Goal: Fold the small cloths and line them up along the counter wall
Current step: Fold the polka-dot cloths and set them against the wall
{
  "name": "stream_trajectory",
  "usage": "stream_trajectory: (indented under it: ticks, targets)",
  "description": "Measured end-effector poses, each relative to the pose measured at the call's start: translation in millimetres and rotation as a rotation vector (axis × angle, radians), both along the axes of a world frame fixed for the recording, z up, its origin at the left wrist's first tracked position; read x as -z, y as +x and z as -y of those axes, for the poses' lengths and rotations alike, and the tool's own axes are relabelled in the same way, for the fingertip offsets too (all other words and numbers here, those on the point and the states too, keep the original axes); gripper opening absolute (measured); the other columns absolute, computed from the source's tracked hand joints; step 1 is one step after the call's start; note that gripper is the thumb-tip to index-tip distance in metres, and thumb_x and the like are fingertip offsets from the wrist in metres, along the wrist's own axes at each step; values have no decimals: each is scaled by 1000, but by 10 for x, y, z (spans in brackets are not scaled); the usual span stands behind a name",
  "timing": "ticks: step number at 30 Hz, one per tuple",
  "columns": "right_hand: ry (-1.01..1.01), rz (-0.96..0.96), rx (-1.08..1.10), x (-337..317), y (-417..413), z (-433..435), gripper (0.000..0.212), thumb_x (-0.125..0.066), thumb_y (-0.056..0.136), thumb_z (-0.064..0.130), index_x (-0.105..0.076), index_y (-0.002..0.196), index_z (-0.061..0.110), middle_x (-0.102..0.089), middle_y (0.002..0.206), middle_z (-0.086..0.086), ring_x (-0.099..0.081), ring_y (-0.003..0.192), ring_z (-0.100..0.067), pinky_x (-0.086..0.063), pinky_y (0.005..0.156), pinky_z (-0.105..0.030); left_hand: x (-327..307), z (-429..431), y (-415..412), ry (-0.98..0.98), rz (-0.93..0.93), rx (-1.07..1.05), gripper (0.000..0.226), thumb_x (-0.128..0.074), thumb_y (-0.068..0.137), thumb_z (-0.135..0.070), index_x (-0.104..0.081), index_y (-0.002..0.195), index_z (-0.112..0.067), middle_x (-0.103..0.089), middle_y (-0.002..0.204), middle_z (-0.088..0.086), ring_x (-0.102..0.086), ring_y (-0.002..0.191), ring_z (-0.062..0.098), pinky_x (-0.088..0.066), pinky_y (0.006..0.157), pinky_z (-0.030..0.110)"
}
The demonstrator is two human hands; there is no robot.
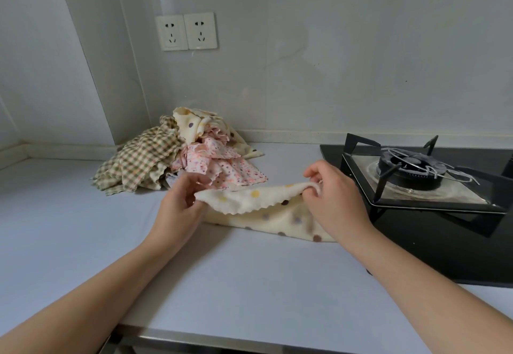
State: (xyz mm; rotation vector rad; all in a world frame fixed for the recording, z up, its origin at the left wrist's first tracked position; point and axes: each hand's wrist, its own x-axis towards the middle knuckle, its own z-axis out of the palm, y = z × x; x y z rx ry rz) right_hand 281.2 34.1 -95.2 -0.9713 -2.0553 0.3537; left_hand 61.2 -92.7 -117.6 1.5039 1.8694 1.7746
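The fingers of the left hand pinch one corner of a cream dotted cloth against the thumb, and the fingers of the right hand curl round the opposite corner, bunching it in their grip. Between the two hands the scalloped upper edge is lifted and sags in a shallow curve, folded over the lower part, which lies flat on the pale bench. This cloth sits just left of the black hob, its right end hidden behind the right wrist, so whether it touches the glass cannot be told. Farther left of the hob, back towards the wall, lies an unfolded heap of cloths: a green checked cloth farthest from the hob, a pink flowered cloth nearest it, and a cream spotted cloth on top. On the wall, above and left of the hob, are two white sockets. Both bare forearms reach in from the near edge of the bench, the right one crossing the hob's front corner.
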Motion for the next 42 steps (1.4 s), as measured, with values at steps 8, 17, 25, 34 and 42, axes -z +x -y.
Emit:
stream_trajectory:
  ticks: [8,17,25,34,42]
  targets:
    - [-180,114,20,34,6,-28,11,-50,87,22,-60,90,23,-61,83,8,-56,80,-23,-44,65,-31,40,68,2,-328,-562,214,43,-50,68,-13,-61,106,-28,-61,104,-15,-54,95,-1,-42,81,12]
    - [-269,232,-77,37,31,-44,7,-56,86,25,-60,91,28,-63,92,5,-58,81,-20,-48,73,-32,73,68,18,-184,-710,24,20,-44,85,-33,-60,93,-24,-58,78,-16,-54,69,7,-45,63,28]
    - [-493,-238,-278,-141,88,-41,19,-62,88,16,-66,74,27,-65,82,7,-58,79,-11,-43,71,-23,-193,130,-17,38,123,111,59,-53,74,-46,-47,74,13,-49,74,13,-45,69,22,-41,64,38]
    - [-1145,111,-613,-209,307,-114,13,-63,88,6,-67,100,8,-71,88,-8,-67,71,-12,-55,61,-22,-314,258,-52,-692,187,171,9,-46,93,-10,-50,89,-4,-47,72,6,-48,54,18,-41,42,25]
    - [-787,234,-717,-271,372,-88,5,-65,87,8,-66,92,8,-72,86,-1,-66,77,-11,-51,68,-20,-431,328,-58,-725,52,104,25,-36,97,-7,-51,77,-9,-49,68,7,-53,49,22,-49,42,32]
